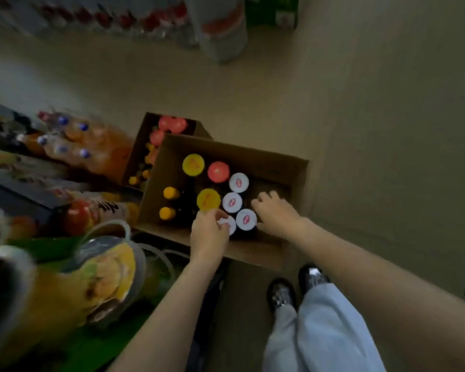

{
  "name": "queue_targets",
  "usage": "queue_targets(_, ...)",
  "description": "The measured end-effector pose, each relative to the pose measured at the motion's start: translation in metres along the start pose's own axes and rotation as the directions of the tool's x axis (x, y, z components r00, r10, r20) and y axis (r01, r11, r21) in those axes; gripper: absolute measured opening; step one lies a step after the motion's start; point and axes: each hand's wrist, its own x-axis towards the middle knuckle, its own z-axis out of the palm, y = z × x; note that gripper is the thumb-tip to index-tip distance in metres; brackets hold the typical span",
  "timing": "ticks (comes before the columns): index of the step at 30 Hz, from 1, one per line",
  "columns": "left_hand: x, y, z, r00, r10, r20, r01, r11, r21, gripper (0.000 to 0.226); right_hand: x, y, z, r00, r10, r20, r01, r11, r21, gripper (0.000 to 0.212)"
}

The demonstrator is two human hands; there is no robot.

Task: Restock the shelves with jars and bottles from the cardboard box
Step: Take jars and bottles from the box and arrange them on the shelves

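Head view: cardboard box (277,167) on floor, many jars unshelved; left hand (210,232) gripping white-lidded jar (227,224), right hand (275,210) curled inside, grasp unclear.

Head camera looks steeply down, close above the cardboard box (253,162).

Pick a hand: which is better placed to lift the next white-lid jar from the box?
Left. The left hand already curls over a white-lid jar; the right hand sits beside the jars, apparently holding nothing.
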Motion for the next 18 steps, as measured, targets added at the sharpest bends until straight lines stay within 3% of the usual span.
queue_targets(4, 0.045, -0.034, 0.063, 0.998, 0.043, 0.056, -0.045, 0.998, 0.051, 0.024, 0.068, 0.004, 0.065, 0.999, -0.042, 0.022, 0.045, 0.975, -0.219, 0.066)
queue_targets(7, 0.058, -0.056, 0.089, 0.999, 0.038, 0.023, -0.038, 0.999, 0.020, 0.025, 0.091, 0.005, 0.099, 0.995, -0.094, -0.019, 0.086, 0.959, -0.271, 0.071)
queue_targets(11, 0.064, -0.075, 0.098, 0.994, 0.106, -0.003, -0.106, 0.994, -0.042, 0.031, 0.097, 0.011, 0.103, 0.993, -0.104, -0.050, 0.092, 0.976, -0.196, 0.080)
queue_targets(14, 0.069, -0.074, 0.096, 0.981, 0.124, 0.151, -0.103, 0.985, -0.138, 0.063, 0.095, 0.025, 0.064, 0.999, -0.005, 0.040, 0.002, 0.999, 0.053, 0.086)
queue_targets(16, 0.074, -0.063, 0.092, 0.947, 0.143, 0.287, -0.076, 0.969, -0.234, 0.083, 0.093, 0.031, 0.025, 0.995, -0.019, 0.095, 0.004, 0.988, 0.156, 0.076)
queue_targets(18, 0.079, -0.048, 0.087, 0.913, 0.172, 0.371, -0.021, 0.926, -0.377, 0.079, 0.091, 0.029, -0.008, 0.980, -0.109, 0.167, 0.082, 0.984, 0.161, 0.066)
